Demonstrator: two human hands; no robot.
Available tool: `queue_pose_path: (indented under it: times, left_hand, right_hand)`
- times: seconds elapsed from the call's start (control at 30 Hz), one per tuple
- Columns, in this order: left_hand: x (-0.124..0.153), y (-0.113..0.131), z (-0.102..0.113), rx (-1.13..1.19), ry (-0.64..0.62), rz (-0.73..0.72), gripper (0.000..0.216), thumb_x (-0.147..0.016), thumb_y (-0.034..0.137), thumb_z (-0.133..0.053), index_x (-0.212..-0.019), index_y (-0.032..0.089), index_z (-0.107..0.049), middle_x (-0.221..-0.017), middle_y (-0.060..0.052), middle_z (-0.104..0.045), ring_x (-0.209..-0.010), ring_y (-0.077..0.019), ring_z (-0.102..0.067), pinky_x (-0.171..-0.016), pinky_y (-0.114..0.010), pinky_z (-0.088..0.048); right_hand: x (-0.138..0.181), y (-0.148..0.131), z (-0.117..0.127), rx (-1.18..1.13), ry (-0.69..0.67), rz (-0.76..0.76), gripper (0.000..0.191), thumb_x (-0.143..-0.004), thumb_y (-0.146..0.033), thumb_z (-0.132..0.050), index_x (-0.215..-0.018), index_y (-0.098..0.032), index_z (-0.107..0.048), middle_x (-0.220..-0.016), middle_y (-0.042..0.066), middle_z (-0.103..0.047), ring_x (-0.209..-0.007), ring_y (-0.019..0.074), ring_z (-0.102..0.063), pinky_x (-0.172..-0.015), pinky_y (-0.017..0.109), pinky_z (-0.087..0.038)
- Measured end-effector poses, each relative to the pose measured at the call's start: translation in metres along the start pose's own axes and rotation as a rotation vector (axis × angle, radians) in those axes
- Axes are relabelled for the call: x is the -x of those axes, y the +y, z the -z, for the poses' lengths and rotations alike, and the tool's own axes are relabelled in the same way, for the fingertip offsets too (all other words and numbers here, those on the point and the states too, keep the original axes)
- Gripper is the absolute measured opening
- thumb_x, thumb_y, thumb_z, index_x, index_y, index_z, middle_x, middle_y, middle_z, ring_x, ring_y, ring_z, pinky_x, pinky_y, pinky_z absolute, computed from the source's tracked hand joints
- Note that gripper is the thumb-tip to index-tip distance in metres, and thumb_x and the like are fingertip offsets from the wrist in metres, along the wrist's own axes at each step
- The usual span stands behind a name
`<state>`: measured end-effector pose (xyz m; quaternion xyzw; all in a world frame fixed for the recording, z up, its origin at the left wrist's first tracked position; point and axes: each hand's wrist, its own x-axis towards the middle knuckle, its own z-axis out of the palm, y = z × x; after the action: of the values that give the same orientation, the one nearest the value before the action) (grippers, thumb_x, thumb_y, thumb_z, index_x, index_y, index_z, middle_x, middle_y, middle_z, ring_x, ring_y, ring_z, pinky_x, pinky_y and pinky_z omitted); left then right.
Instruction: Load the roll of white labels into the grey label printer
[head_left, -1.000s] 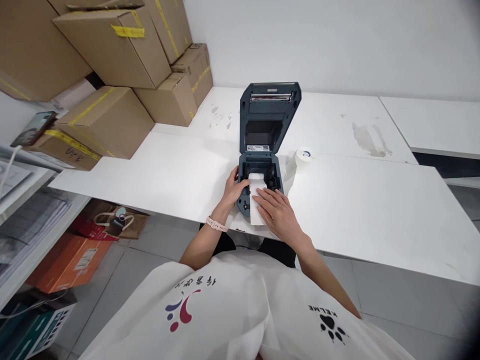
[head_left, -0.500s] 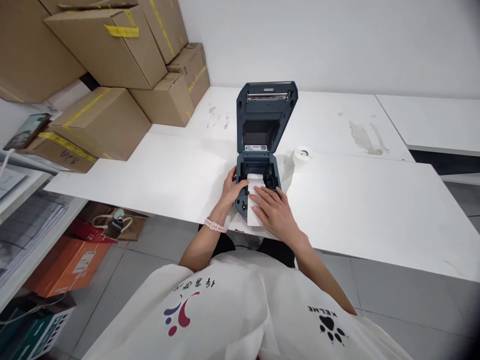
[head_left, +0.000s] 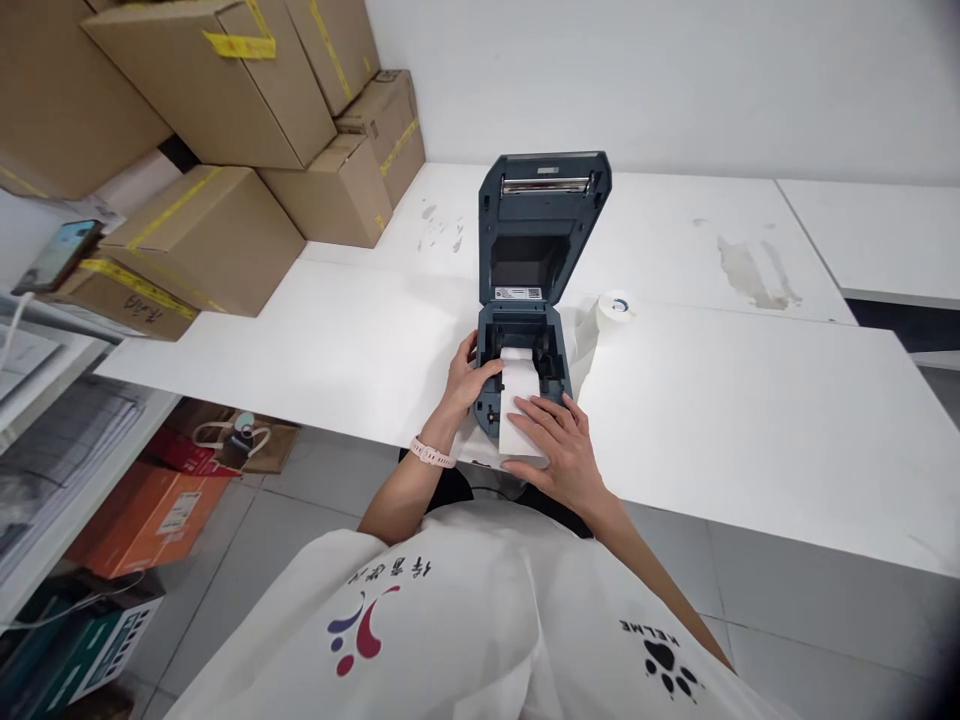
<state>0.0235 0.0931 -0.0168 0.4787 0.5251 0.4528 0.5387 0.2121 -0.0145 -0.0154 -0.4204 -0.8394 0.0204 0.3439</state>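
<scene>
A dark blue-grey label printer [head_left: 516, 311] stands at the table's front edge with its lid raised. A white strip of label paper [head_left: 519, 385] runs from inside the printer toward me, over its front. My left hand [head_left: 465, 378] grips the printer's left side, fingers around the outside and thumb reaching in to the strip's left edge. On the lower part of the strip lies my right hand [head_left: 562, 445], its fingers spread and flat. The roll inside is mostly hidden by the strip and the housing.
A small white roll [head_left: 615, 308] with a loose tail lies right of the printer on the white table [head_left: 720, 420]. Cardboard boxes [head_left: 202, 240] are stacked at the left, with a phone [head_left: 60, 255] on one. An orange box [head_left: 146, 520] sits low at the left.
My right hand has slid down the strip toward me, and its fingers now rest lower on the paper. The left hand stays at the printer's side. The view has shifted slightly.
</scene>
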Motion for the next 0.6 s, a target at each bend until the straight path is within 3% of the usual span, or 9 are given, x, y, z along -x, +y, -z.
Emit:
queue_pose_path:
  times: [0.4, 0.6]
  left_hand:
    - [0.004, 0.008, -0.001, 0.023, 0.006, 0.021, 0.076, -0.082, 0.038, -0.076, -0.151, 0.025, -0.047, -0.159, -0.011, -0.052, -0.139, -0.0318, -0.056, -0.113, -0.045, -0.05]
    - [0.003, 0.006, -0.001, 0.047, -0.001, 0.014, 0.079, -0.081, 0.042, -0.078, -0.151, 0.025, -0.047, -0.16, -0.011, -0.051, -0.139, -0.0314, -0.056, -0.112, -0.044, -0.051]
  right_hand:
    - [0.003, 0.003, -0.004, -0.02, 0.008, -0.04, 0.045, -0.096, -0.046, -0.07, -0.135, -0.027, -0.06, -0.141, 0.008, -0.071, -0.133, 0.0298, -0.063, -0.121, 0.054, -0.035]
    - [-0.011, 0.011, 0.017, -0.208, 0.002, -0.101, 0.055, -0.095, -0.061, -0.063, -0.142, -0.031, -0.059, -0.147, 0.011, -0.065, -0.135, 0.0334, -0.062, -0.118, 0.06, -0.043]
